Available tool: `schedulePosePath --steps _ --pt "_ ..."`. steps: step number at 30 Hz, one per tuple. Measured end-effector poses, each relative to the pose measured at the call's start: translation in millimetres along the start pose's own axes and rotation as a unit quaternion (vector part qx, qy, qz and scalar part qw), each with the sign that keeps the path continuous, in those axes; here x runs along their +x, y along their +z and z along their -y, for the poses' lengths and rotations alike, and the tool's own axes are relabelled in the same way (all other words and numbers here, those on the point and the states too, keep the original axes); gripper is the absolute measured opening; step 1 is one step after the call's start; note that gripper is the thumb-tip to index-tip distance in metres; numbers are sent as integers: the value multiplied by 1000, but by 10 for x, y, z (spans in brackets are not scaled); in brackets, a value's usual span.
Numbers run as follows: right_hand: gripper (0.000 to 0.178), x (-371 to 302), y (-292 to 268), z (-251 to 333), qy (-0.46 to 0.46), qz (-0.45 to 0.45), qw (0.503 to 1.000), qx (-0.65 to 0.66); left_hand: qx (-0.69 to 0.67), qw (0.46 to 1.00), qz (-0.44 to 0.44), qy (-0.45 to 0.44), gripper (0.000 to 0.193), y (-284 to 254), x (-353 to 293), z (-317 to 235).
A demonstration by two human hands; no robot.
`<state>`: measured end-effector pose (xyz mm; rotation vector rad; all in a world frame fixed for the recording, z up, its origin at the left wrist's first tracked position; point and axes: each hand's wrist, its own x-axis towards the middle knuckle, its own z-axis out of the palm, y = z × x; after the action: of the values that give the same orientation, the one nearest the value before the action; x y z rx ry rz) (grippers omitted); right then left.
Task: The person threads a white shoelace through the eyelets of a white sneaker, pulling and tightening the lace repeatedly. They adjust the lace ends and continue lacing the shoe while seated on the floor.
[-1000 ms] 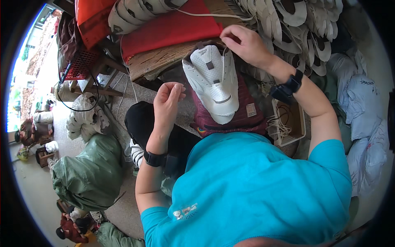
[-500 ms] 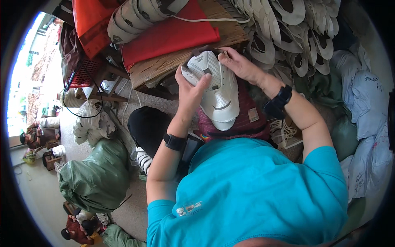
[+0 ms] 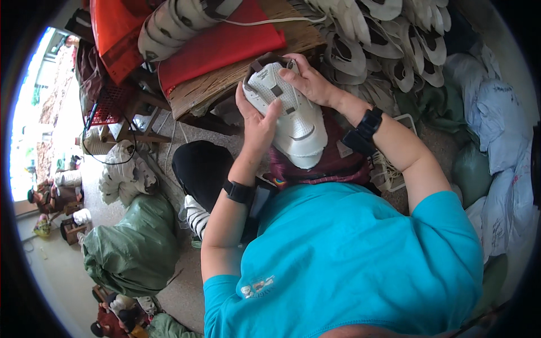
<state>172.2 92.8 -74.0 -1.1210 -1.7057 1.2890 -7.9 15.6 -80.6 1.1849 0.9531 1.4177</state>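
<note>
Between both hands I hold a white shoe upper point(image 3: 298, 125) with a perforated tongue and grey patches, its toe pointing toward me. My left hand point(image 3: 259, 118) wraps its left side, the thumb lying on the tongue. On the far right side my right hand point(image 3: 310, 81) grips the collar edge, thumb across the eyelet area. The dark collar opening sits at the far end, close to the edge of the wooden bench point(image 3: 208, 96). Beneath the upper, a maroon cloth point(image 3: 332, 163) covers my lap.
A red sheet point(image 3: 225, 48) and a stack of white uppers point(image 3: 174, 28) lie on the bench. Many pale uppers point(image 3: 389, 45) hang at the far right. White sacks point(image 3: 501, 129) line the right side. A green sack point(image 3: 132, 242) stands left. Other people point(image 3: 51, 194) sit at far left.
My right hand has shifted further onto the upper, its thumb now over the eyelets rather than at the collar edge. The upper stays in both hands; the whole view has shifted slightly.
</note>
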Motion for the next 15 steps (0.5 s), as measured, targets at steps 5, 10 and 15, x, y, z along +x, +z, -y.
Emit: schedulePosePath --steps 5,10,15 --pt "84 -99 -153 -16 88 47 991 89 169 985 -31 -21 93 -204 131 177" --pt "47 -895 -1139 -684 219 -3 974 61 117 993 27 -14 85 -259 152 178" --pt "25 -2264 -1868 -2011 445 -77 878 -159 130 991 22 -31 79 -144 159 99"
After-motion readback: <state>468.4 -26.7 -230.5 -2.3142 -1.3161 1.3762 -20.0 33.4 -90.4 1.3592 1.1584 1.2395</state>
